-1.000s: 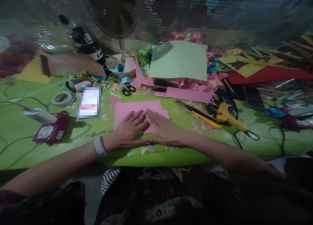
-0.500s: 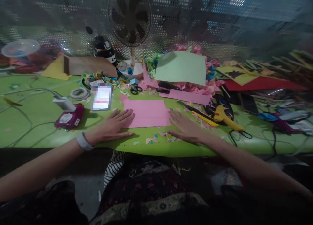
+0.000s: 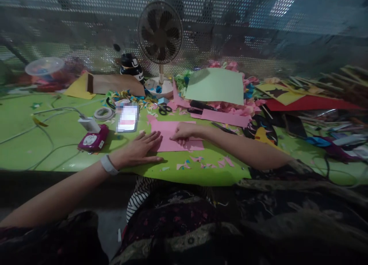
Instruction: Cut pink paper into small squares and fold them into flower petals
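A folded sheet of pink paper [image 3: 165, 145] lies flat on the green tabletop in front of me. My left hand [image 3: 143, 145] rests palm down at its left edge, fingers stretched out and fingertips on the paper. Over the middle of the sheet is my right hand [image 3: 184, 133], with its fingers curled in and a fingertip touching the paper. I see nothing held in it. Part of the sheet is hidden under the right hand and wrist. Small pink paper scraps [image 3: 205, 165] are scattered just in front of the sheet.
A lit phone [image 3: 128, 118], a tape roll [image 3: 104, 113] and a purple power socket [image 3: 93, 138] with cables are at left. Scissors [image 3: 165, 109] and a fan [image 3: 160, 35] stand behind. A yellow glue gun [image 3: 263, 136] and pale green paper [image 3: 217, 85] are at right.
My right hand has moved left from the paper's right edge onto its middle, and its flat fingers have curled. My left hand stays on the left edge. The view has shifted slightly.
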Available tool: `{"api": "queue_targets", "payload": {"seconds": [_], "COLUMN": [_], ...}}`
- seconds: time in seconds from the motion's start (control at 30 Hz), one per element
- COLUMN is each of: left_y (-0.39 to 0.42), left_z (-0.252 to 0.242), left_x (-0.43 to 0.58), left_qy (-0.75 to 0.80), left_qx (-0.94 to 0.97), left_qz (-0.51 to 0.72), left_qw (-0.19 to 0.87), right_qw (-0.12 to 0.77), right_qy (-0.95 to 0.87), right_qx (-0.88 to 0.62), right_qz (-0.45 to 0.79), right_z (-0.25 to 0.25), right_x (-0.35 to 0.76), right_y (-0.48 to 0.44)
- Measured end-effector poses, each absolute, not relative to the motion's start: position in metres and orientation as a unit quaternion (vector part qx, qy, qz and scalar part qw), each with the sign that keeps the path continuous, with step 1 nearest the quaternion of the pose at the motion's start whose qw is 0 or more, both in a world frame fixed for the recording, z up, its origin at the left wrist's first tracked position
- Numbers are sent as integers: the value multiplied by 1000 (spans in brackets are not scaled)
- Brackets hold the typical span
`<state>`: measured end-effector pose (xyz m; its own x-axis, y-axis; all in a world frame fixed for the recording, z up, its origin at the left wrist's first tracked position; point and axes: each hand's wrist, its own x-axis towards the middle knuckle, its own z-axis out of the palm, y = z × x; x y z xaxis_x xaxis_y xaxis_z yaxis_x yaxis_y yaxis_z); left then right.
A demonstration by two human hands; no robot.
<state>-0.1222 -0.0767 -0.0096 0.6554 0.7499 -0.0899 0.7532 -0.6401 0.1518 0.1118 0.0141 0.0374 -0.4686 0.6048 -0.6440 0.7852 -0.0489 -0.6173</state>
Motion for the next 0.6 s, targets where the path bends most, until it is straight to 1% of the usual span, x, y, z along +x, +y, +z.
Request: {"api": "queue_targets", "payload": {"seconds": [0.23,0.4,0.6], "left_y": [-78,-79,-78], "left_z": [-10,-5,-7], "left_x": [-122,-121,-123], "left_qy": [418,420,417], "left_qx": [905,903,905], "left_qz": [-9,-23,-30], "left_qw": [78,86,78], "right_qw": [87,130,130], "right_qy": [647,645,647], "right_qx": [513,544,590], "right_qz": [-557,-521,-465], "right_z": [26,25,28], "right_x": [136,181,245], "right_y": [21,24,22]}}
